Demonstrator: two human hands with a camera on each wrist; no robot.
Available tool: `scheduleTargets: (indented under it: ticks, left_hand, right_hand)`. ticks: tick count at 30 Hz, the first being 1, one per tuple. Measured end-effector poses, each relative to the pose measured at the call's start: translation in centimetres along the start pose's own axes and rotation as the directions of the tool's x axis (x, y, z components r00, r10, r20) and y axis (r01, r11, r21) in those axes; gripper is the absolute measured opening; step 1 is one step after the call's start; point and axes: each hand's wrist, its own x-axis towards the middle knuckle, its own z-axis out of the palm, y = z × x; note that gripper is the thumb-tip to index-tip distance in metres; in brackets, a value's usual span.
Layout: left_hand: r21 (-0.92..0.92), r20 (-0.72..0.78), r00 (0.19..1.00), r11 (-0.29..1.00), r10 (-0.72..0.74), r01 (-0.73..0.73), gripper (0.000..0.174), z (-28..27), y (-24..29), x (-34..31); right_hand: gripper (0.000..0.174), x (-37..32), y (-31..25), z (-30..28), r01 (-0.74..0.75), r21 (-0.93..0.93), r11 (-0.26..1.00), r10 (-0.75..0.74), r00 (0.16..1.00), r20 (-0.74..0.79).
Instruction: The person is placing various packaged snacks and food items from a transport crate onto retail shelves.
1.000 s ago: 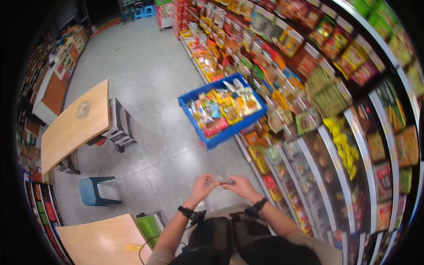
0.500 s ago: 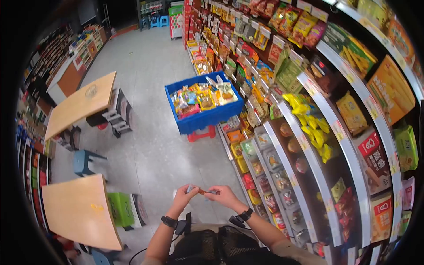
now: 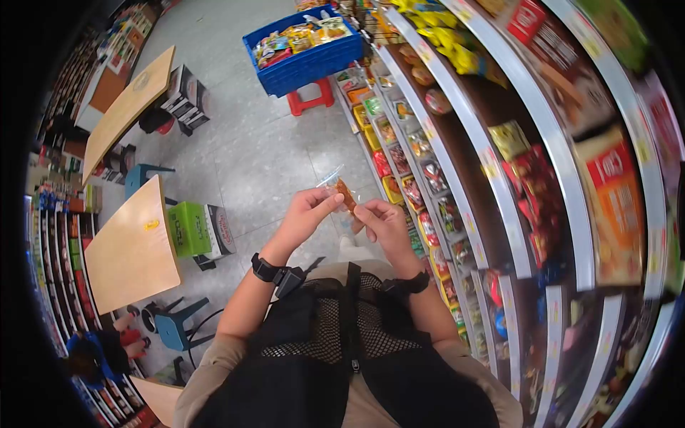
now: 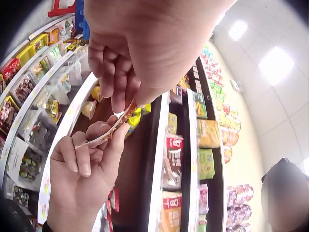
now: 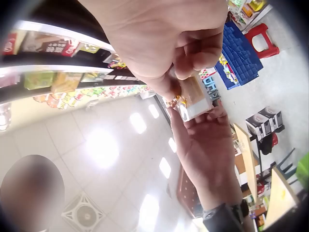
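Note:
A small clear plastic snack packet with reddish-brown contents is held in front of the body in the head view. My left hand pinches its left side between thumb and fingers. On the other side, my right hand grips the lower right end. Seen edge-on in the left wrist view, the packet looks thin and flat between both hands. The right wrist view shows its pale, see-through face lying over the left fingers, with the right thumb and fingers at its upper edge.
Shelves of packaged snacks line the right side. Ahead, a blue crate full of snack packets stands on a red stool. Wooden tables and a blue stool are on the left, near a seated person.
Both hands have come up higher in the head view with the packet between them. The view has shifted, so the crate now appears farther up and the tables have moved up too.

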Motion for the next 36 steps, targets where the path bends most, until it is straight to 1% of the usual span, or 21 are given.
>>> scheduleTargets:
  ticks: [3, 6, 9, 12, 14, 15, 16, 18, 19, 20, 23, 26, 29, 32, 33, 36]
  left_hand:
    - [0.04, -0.017, 1.0, 0.999, 0.009, -0.008, 0.027, 3.9, -1.2, -4.9]
    - [-0.049, 0.017, 1.0, 0.999, 0.008, -0.007, 0.026, 7.1, -4.2, -10.6]
    - [-0.158, -0.026, 1.0, 0.988, -0.005, 0.001, 0.023, 10.8, -8.0, -18.4]
    - [-0.186, 0.021, 1.0, 0.983, 0.001, 0.003, 0.021, 14.6, -12.4, -26.5]
    - [-0.207, -0.039, 0.998, 0.978, -0.044, 0.035, 0.018, 16.9, -14.2, -31.1]
    - [-0.209, -0.068, 0.996, 0.977, -0.065, 0.05, 0.017, 18.0, -14.6, -33.6]
    - [-0.278, -0.114, 0.99, 0.96, -0.078, 0.044, 0.016, 19.3, -14.1, -35.9]
    - [-0.242, -0.125, 0.988, 0.969, -0.088, 0.055, 0.015, 20.5, -14.3, -40.0]
    - [-0.226, -0.132, 0.987, 0.972, -0.092, 0.06, 0.015, 21.3, -14.5, -41.9]
    - [-0.265, -0.125, 0.989, 0.963, -0.077, 0.041, 0.016, 22.3, -14.6, -43.6]
    - [-0.219, -0.165, 0.985, 0.976, -0.047, 0.01, 0.016, 25.9, -15.0, -48.6]
    - [-0.202, -0.211, 0.978, 0.978, -0.001, -0.043, 0.012, 29.5, -15.3, -53.6]
    - [-0.192, -0.247, 0.968, 0.977, 0.045, -0.095, 0.011, 34.2, -17.1, -58.2]
    - [-0.17, -0.294, 0.949, 0.971, 0.112, -0.167, 0.015, 40.4, -18.6, -63.2]
    - [-0.171, -0.299, 0.949, 0.973, 0.1, -0.156, 0.015, 42.4, -19.2, -65.2]
    - [-0.183, -0.297, 0.953, 0.976, 0.063, -0.121, 0.014, 48.3, -20.5, -70.9]
  right_hand:
    - [0.016, -6.9, 0.6, -1.1, 0.0, 0.002, 1.0, 0.0, 1.0, -0.001]
    - [0.016, -13.7, 2.6, -2.0, 0.007, -0.047, 0.999, -0.006, 1.0, 0.01]
    - [0.02, -21.4, 5.4, -1.7, 0.009, -0.221, 0.975, -0.017, 0.999, -0.033]
    - [0.019, -29.6, 8.7, -1.3, -0.006, -0.213, 0.977, -0.017, 0.994, -0.107]
    - [0.018, -34.1, 10.4, -1.4, -0.047, -0.216, 0.975, 0.026, 0.995, -0.095]
    - [0.018, -36.6, 11.0, -1.2, -0.06, -0.211, 0.976, 0.042, 0.995, -0.088]
    - [0.017, -39.1, 10.9, -1.0, -0.085, -0.235, 0.968, 0.068, 0.995, -0.079]
    - [0.016, -42.9, 10.4, -0.5, -0.105, -0.28, 0.954, 0.092, 0.994, -0.058]
    - [0.016, -44.7, 10.6, -0.2, -0.085, -0.28, 0.956, 0.075, 0.996, -0.045]
    - [0.016, -46.6, 10.7, -0.2, -0.072, -0.281, 0.957, 0.065, 0.997, -0.034]
    - [0.015, -51.9, 11.1, -0.6, -0.036, -0.273, 0.961, 0.038, 0.999, 0.001]
    - [0.015, -57.3, 11.3, -1.4, 0.007, -0.253, 0.968, 0.008, 0.998, 0.058]
    - [0.016, -63.3, 12.2, -3.5, 0.039, -0.236, 0.971, -0.015, 0.994, 0.104]
    - [0.015, -69.7, 13.5, -6.6, 0.038, -0.216, 0.976, -0.013, 0.993, 0.115]
    - [0.014, -72.3, 14.0, -7.5, 0.019, -0.203, 0.979, 0.001, 0.995, 0.101]
    - [0.018, -79.8, 14.8, -10.9, -0.015, -0.171, 0.985, 0.043, 0.985, 0.165]
